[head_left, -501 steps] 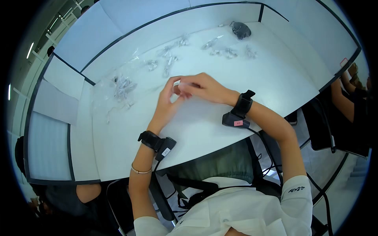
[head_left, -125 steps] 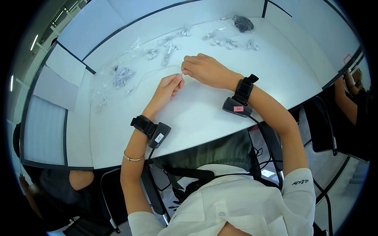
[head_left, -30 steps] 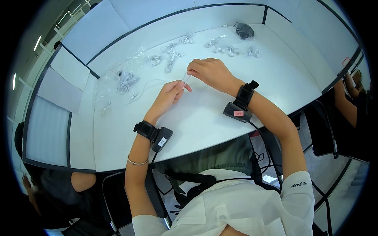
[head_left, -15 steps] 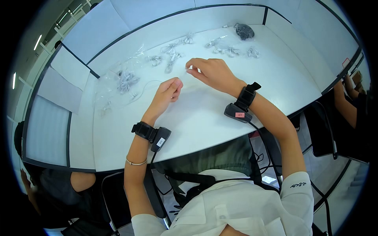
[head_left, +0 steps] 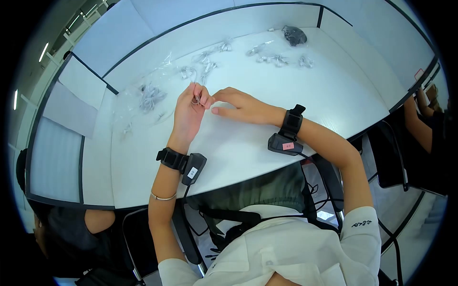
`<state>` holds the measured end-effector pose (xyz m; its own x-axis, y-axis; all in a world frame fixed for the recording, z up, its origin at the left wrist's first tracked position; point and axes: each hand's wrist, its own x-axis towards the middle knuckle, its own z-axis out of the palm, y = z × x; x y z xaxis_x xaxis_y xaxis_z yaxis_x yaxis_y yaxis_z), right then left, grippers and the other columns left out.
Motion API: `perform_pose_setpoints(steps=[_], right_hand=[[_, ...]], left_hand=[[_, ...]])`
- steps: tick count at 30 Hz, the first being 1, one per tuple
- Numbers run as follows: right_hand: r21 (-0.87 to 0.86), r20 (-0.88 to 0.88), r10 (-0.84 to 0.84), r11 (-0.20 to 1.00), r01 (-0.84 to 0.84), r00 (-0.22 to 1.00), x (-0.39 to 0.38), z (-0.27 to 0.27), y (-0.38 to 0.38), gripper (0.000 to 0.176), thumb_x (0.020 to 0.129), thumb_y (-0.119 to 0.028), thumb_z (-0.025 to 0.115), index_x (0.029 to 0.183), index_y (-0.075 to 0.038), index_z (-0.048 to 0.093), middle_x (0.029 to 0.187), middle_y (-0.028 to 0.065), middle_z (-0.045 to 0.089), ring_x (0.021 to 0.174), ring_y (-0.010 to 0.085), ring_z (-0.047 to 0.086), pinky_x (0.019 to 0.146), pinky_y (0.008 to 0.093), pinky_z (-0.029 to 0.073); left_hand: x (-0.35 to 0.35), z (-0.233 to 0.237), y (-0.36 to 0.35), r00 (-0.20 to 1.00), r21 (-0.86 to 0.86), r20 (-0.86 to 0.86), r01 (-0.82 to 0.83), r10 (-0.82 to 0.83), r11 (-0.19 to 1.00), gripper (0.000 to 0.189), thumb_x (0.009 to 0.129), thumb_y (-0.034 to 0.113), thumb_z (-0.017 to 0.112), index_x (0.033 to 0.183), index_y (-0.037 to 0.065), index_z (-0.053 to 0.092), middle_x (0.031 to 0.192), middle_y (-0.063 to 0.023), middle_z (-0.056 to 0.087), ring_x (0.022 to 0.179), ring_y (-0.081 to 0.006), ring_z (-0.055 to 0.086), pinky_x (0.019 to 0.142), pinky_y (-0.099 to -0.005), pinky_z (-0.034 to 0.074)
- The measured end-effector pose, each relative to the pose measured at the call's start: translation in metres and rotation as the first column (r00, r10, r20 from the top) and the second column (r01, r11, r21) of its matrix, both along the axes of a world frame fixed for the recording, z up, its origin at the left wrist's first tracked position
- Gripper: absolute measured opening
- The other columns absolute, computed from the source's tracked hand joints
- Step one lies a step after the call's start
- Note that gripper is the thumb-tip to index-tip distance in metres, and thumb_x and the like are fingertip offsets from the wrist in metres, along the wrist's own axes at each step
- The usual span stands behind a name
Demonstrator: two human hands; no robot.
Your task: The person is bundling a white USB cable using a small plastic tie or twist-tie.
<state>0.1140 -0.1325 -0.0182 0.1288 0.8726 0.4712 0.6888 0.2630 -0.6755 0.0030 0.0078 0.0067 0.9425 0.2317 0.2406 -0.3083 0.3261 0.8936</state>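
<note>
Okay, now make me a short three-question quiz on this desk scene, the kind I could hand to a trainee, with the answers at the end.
1. Multiple choice: what colour is the label on the right wrist box?
a) white
b) pink
c) green
2. True or false: the dark bundle lies farther to the right in the picture than the large cable pile.
3. Fill in the blank: the thin pale cord is held in the ____ hand.

Key:
1. b, pink.
2. True; it sits toward the back right, the pile toward the left.
3. Left; the left hand has it looped in its grip.
</note>
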Motion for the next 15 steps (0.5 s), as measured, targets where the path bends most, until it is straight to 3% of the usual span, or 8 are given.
perform_pose_setpoints(steps=[4, 7, 10, 13, 15], right_hand=[[0.041, -0.029, 0.019, 0.999, -0.018, 0.999, -0.003, -0.008, 0.004, 0.034, 0.088, -0.032, 0.050, 0.099, -0.001, 0.061, 0.103, 0.0146, 0.059, 0.104, 0.0284, 0.048, 0.092, 0.0369, 0.036], [0.087, 0.095, 0.055, 0.994, -0.063, 0.994, 0.002, -0.005, 0.007, 0.027, 0.087, -0.029, 0.051, 0.090, -0.006, 0.064, 0.093, 0.0109, 0.062, 0.092, 0.0253, 0.055, 0.082, 0.0355, 0.041], [-0.109, -0.086, -0.005, 0.994, -0.004, 0.996, -0.001, 0.006, 0.001, 0.024, 0.087, -0.026, 0.050, 0.082, -0.008, 0.064, 0.079, 0.0070, 0.063, 0.077, 0.0222, 0.058, 0.070, 0.0343, 0.044], [0.072, 0.068, -0.130, 0.990, 0.125, 0.989, -0.006, 0.003, 0.000, 0.021, 0.086, -0.025, 0.052, 0.081, -0.008, 0.063, 0.068, 0.0059, 0.060, 0.066, 0.0228, 0.057, 0.062, 0.0350, 0.044], [0.084, 0.143, -0.183, 0.982, 0.172, 0.973, -0.007, 0.007, -0.002, 0.020, 0.085, -0.025, 0.054, 0.080, -0.008, 0.063, 0.067, 0.0057, 0.059, 0.066, 0.0232, 0.056, 0.063, 0.0351, 0.044]], left_hand=[[0.002, -0.004, 0.002, 0.999, -0.115, 0.012, 0.039, -0.038, 0.993, 0.028, 0.098, 0.025, 0.036, 0.073, 0.011, 0.036, 0.072, -0.0019, 0.041, 0.074, -0.0159, 0.045, 0.078, -0.0298, 0.039], [0.002, -0.006, 0.003, 1.000, -0.100, 0.012, 0.007, -0.005, 0.995, 0.027, 0.097, 0.025, 0.037, 0.074, 0.011, 0.037, 0.074, -0.0028, 0.044, 0.079, -0.0175, 0.048, 0.077, -0.0299, 0.039], [0.003, -0.010, 0.005, 0.997, -0.047, -0.001, -0.071, 0.071, 0.996, 0.027, 0.097, 0.025, 0.037, 0.074, 0.011, 0.039, 0.075, -0.0027, 0.045, 0.079, -0.0173, 0.049, 0.076, -0.0299, 0.040], [0.005, -0.017, 0.009, 0.996, -0.027, -0.045, -0.082, 0.081, 0.996, 0.027, 0.097, 0.025, 0.037, 0.074, 0.010, 0.040, 0.076, -0.0027, 0.046, 0.078, -0.0165, 0.049, 0.074, -0.0295, 0.040], [0.006, -0.018, 0.008, 0.991, 0.016, -0.089, -0.099, 0.100, 0.995, 0.028, 0.097, 0.025, 0.037, 0.074, 0.010, 0.041, 0.076, -0.0026, 0.046, 0.077, -0.0156, 0.049, 0.073, -0.0287, 0.040]])
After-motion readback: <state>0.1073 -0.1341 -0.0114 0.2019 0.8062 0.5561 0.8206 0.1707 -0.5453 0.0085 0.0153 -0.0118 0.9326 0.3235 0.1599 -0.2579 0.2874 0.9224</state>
